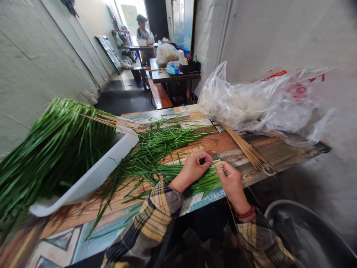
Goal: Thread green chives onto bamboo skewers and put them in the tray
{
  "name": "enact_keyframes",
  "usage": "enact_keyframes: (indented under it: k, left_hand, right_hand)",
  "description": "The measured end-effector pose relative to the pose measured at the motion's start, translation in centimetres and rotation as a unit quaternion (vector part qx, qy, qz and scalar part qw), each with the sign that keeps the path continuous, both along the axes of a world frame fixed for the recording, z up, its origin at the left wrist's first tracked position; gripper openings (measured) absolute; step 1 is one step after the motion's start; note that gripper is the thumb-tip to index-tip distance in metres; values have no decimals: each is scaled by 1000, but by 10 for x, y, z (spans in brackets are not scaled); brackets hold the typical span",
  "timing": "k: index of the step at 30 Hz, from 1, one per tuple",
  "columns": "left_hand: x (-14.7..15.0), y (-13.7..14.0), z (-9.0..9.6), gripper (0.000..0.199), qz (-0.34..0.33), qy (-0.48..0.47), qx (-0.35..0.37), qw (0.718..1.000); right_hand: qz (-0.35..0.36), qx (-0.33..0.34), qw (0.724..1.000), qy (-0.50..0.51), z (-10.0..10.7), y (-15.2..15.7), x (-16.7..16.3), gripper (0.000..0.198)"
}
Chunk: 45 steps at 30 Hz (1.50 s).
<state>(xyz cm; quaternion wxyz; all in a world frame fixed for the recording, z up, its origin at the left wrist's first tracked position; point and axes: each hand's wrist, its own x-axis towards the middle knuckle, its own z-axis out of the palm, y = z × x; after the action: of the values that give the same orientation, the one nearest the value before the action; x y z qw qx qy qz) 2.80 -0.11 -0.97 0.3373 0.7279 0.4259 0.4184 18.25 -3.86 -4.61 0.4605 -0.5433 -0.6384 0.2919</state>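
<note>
My forearms reach forward over the near edge of the tabletop (96, 215), wrists bent inward so that my two grips almost meet. My left grip (195, 166) is palm down with the fingers curled, thumb and forefinger drawn together at the tip; what lies between them is too small to tell. My right grip (232, 182) comes in from the other side, thumb uppermost, closed on the cut ends of some green stalks (206, 182). Those ends sit right between my hands, while the stalks run back to the left beneath my left grip and lie along the tabletop. They are slim and flat-leaved, pale and evenly lined up at the cut, deeper green and straggling farther off. A thin stick (231, 208) slants down below my right grip; I cannot tell whether I hold it.
</note>
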Motion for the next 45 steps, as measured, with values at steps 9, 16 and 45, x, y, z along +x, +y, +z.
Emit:
enact_keyframes:
  k: [9, 16, 45]
  left_hand:
    - [1, -1, 1, 10, 0, 5, 3, 1000]
    - [-2, -3, -1, 11, 0, 12, 0, 1000]
    - [-10, -6, -11, 37, -98, 159, 7, 982]
  right_hand:
    - [-14, 20, 1000, 15, -5, 2, -1, 30]
    - [-17, 21, 999, 37, -12, 2, -2, 40]
    - [-12, 27, 998, 61, -19, 5, -6, 30]
